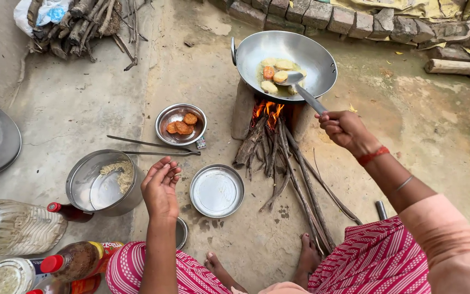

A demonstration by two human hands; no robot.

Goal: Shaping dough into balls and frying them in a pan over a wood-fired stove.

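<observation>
From the head view, the right hand [345, 129] has its grip closed around the handle of a metal ladle [300, 87], whose bowl sits among frying patties [276, 75] in oil inside the steel wok [311, 54] over the burning sticks [270, 139]. The left hand [160, 188] hovers with an open, empty grip, palm up, between the steel pot [85, 185] and an empty steel plate [217, 190] on the floor, with a small bowl of browned patties [180, 124] beyond it.

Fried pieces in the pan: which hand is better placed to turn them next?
Right, probably. The right hand already grips the ladle, its bowl among the pieces in the pan. The left hand hovers open, empty.
</observation>
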